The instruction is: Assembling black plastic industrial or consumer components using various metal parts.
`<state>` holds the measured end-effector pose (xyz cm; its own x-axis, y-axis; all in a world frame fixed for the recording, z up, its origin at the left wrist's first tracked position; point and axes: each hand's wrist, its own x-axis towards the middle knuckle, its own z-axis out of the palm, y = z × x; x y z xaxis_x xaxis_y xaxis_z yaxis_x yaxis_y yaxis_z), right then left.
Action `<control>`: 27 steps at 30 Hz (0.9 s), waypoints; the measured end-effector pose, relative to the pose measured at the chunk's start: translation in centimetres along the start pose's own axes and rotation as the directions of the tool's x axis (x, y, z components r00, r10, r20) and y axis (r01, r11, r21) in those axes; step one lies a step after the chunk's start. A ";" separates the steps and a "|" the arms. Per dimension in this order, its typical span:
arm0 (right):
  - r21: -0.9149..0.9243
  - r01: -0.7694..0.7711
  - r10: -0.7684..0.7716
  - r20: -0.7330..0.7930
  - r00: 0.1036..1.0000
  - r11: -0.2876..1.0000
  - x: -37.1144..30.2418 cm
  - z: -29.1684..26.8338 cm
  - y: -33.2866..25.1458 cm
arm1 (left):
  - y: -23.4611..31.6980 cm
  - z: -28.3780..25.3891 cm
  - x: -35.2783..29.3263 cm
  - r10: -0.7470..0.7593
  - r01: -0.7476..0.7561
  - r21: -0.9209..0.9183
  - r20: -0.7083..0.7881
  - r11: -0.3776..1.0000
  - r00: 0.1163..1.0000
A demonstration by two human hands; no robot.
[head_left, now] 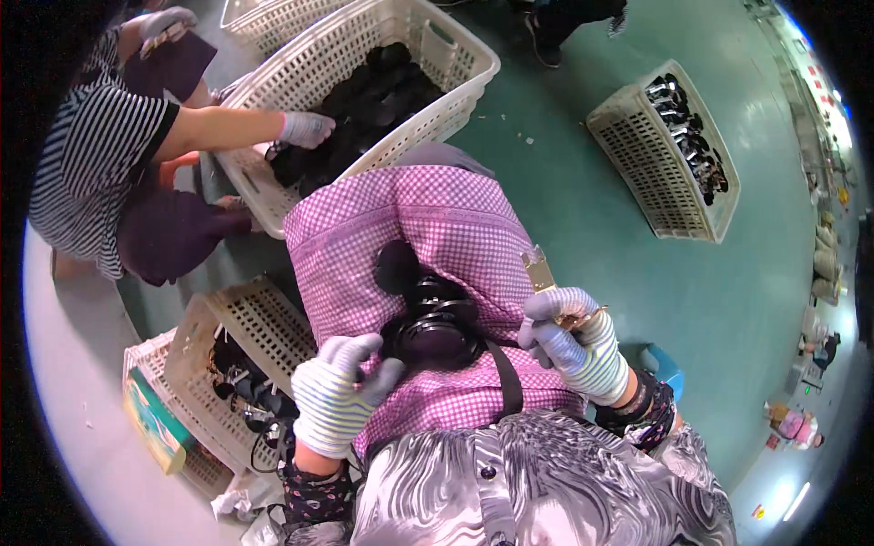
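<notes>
Beyond the knees, a large white perforated basket [455, 107] heaped with black discs [382, 86], with a co-worker's gloved hand [308, 129] among them. Nearer, over both thighs, a pink-checked gingham cloth [364, 209] bearing a stack of round black parts [437, 341]. Chief hazard, by judgement: toppling of the stack, or sliding into the dip between the thighs, from slack, uneven cloth and any shift of the knees. Lesser hazard: twisting or slipping of the gold-coloured metal strip [539, 270], from a hold near one end only and from possibly slick glove fabric.

Position relative to the grip: at the stack's left, the left hand [339, 391], with thumb and fingers curled but apart and nothing visibly pinched between; contact with the black parts impossible to tell. At the stack's right, apart from it, the right hand [572, 341], with fingers closed around the near end of the strip; free end projecting forward beyond the fingers, near the cloth's right edge. Smallest, at the same hand, a coppery piece [587, 318], attachment unclear.
</notes>
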<state>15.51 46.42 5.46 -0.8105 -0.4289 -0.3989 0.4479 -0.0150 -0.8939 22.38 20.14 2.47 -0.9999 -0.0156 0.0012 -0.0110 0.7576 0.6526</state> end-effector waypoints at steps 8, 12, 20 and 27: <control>-0.080 0.035 -0.026 0.114 0.993 0.996 0.8 -0.3 0.9 | 1.8 1.9 1.7 0.156 -0.136 0.157 -0.127 0.978 0.980; -0.071 0.027 -0.019 0.117 0.993 0.997 0.9 -0.1 0.8 | 1.6 0.6 5.6 0.103 -0.063 0.271 -0.135 0.961 0.986; -0.068 0.109 -0.095 0.183 0.979 0.992 0.8 -0.1 1.3 | 2.7 2.1 9.2 -0.077 -0.090 0.490 0.310 0.867 0.948; -0.181 0.226 -0.185 0.219 0.958 0.957 2.1 0.1 0.9 | 3.3 0.9 7.8 0.183 -0.191 0.121 0.073 0.974 0.980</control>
<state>14.23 45.45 3.82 -0.7766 -0.6060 -0.1721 0.1771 0.0522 -0.9828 14.51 23.09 3.94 -0.9831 0.1709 0.0649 0.1784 0.8199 0.5439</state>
